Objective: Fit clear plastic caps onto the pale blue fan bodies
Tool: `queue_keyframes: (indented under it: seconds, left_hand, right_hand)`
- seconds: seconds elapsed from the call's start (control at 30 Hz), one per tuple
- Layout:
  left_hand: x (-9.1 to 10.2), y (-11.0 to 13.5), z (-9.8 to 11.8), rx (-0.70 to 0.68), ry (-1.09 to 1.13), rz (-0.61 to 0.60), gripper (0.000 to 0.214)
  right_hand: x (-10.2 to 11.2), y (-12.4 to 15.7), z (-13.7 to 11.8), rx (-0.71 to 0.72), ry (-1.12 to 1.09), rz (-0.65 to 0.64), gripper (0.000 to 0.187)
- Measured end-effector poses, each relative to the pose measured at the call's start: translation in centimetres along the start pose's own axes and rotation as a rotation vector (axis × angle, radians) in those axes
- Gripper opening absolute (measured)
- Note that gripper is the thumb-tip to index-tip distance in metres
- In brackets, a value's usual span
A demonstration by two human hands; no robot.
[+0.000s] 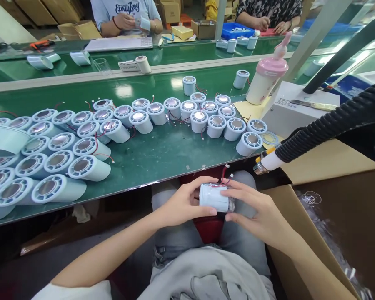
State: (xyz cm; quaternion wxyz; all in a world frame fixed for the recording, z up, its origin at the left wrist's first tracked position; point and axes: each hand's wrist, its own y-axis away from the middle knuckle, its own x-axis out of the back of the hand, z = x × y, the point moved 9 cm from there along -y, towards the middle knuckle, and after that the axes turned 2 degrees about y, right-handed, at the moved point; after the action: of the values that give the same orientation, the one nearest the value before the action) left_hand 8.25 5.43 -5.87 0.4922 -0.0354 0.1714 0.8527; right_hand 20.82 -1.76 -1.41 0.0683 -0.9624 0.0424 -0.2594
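Above my lap, off the bench's front edge, a light-blue cylindrical housing (pixel 213 197) lies on its side between both hands. My left hand (pixel 187 201) wraps round its left end, thumb along the lower side. My right hand (pixel 253 206) has fingers and thumb on the right end, where a clear plastic part (pixel 231 204) shows. Thin red and dark wires with small white connectors (pixel 227 178) stick up from the top of the housing. Its inside is hidden from me. Many similar blue housings (pixel 249 143) with silvery round centres stand on the green bench (pixel 156 154).
A black flexible hose (pixel 318 125) with a metal tip reaches in from the right. Below it an open cardboard box (pixel 300 233) holds clear plastic pieces. A pink-lidded cup (pixel 265 81) stands by a grey box (pixel 300 106). Two people work across the bench.
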Motion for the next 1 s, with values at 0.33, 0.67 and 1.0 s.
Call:
queue_keyframes:
  seconds: [0.33,0.67,1.0]
  left_hand:
    - [-1.2,0.9,2.7,-0.131,-0.225,-0.08,0.069]
    - [-1.5,1.5,3.5,-0.23,-0.332,-0.102,0.071]
    - [-1.5,2.0,4.2,-0.353,-0.431,-0.124,0.079]
  right_hand:
    - [-0.1,1.1,1.3,-0.134,-0.277,-0.039,0.039]
    - [-1.3,1.5,2.3,-0.303,-0.533,-0.121,0.037]
    - [-2.6,1.4,2.9,-0.451,-0.746,-0.122,0.041]
